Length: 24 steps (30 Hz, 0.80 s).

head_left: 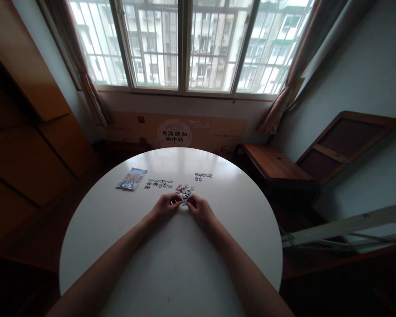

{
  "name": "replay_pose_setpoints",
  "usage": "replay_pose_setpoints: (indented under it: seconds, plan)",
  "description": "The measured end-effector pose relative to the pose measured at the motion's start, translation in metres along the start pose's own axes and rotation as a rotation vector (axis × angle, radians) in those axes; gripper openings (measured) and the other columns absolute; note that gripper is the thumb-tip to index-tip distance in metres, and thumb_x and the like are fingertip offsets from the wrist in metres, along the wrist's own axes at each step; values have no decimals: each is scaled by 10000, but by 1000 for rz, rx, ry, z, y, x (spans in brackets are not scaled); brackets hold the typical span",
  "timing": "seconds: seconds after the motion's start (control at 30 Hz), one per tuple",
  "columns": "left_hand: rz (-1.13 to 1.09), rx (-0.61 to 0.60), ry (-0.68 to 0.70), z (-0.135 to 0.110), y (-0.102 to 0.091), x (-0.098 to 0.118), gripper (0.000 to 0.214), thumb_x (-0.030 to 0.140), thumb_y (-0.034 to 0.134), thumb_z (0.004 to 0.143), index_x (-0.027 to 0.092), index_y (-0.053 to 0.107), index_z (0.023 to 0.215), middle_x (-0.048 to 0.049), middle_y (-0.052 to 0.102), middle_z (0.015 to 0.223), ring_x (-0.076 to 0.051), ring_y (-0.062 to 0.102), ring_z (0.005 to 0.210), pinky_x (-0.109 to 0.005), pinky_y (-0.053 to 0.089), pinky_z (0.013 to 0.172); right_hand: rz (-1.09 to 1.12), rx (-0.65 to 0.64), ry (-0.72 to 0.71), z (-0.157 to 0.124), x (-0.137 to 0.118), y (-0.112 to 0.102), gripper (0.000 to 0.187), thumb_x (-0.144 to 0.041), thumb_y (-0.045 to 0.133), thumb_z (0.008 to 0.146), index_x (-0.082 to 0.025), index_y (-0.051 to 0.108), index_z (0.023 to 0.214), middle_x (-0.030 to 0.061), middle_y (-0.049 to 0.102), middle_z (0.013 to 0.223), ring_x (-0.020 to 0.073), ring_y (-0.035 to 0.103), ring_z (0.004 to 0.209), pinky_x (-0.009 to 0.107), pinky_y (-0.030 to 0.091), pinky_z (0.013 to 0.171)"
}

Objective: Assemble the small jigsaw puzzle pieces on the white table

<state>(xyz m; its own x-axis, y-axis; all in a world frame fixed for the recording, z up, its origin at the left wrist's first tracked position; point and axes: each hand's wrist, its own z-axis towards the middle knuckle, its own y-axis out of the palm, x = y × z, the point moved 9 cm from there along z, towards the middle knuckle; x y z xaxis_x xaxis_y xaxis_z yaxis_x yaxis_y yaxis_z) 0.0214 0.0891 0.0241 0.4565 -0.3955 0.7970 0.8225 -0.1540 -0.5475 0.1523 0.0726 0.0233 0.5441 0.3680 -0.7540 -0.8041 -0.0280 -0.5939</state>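
A heap of loose jigsaw puzzle pieces [184, 190] lies on the round white table [171, 259], just beyond my fingertips. From the left, my left hand [167, 204] reaches the heap's near edge, its fingers curled and pinched. Opposite it, my right hand [199, 206] is bent the same way, thumb and fingertips together. Small bluish pieces show between the two hands at the fingertips; their exact outlines are too small to tell. Left of the heap lies a group of puzzle pieces [159, 183] in rows. Farther back on the right is a smaller group of pieces [203, 176].
A colourful picture sheet or packet [132, 179] lies at the table's left. Beyond the table stand a printed cardboard panel [204, 132] and a barred window [185, 48]. A low wooden bench [277, 162] is at the right, and wooden cabinets [29, 163] are at the left.
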Motion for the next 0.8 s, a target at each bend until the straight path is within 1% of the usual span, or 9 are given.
replay_pose_setpoints:
  seconds: [0.5,0.8]
  plan:
    - [-10,-10,6,0,0,2,200,288,577,775,118,678,808,-38,676,739,-108,548,606,-197,417,547,3,3,-26,0,0,0,119,-238,524,804,-173,621,826,5,611,670,128,541,613,216,398,607]
    - [-8,3,3,0,0,2,196,285,581,775,121,682,809,-35,677,733,-111,550,611,-199,418,553,7,9,-16,-1,-3,-2,115,-234,528,804,-170,621,820,3,605,661,127,542,609,213,393,598]
